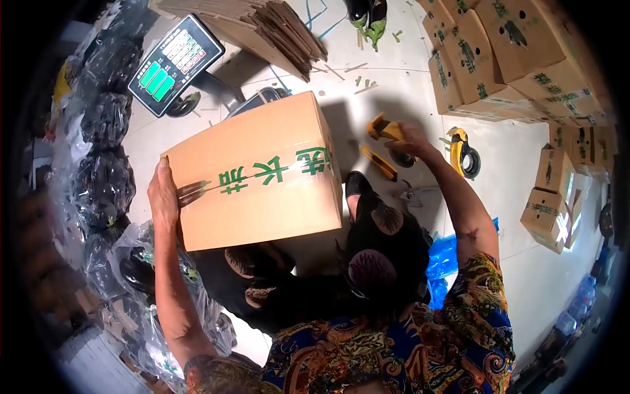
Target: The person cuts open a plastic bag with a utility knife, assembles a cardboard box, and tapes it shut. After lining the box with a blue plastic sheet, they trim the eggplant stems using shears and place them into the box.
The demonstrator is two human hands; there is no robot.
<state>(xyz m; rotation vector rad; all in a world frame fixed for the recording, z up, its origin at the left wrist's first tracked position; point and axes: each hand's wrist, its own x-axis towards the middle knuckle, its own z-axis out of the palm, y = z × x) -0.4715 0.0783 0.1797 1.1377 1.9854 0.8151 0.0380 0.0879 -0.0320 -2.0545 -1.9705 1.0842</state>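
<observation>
Big brown box (259,171) on the lap, flaps shut, seam not taped yet. Left hand (164,190) flat on its edge, fingers apart. Right hand (410,141) fingers clamped on yellow tape roller (387,128), off the box.

Produce packing room: stacked cartons (518,59), weighing scale (174,64), bagged aubergines (105,184).

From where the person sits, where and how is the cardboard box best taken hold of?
By its two short ends, one palm on each. The cardboard box is wide, closed and has no handles. The left hand already presses flat on the left end; the right hand, now at the tape dispenser, would likely take the opposite end.
</observation>
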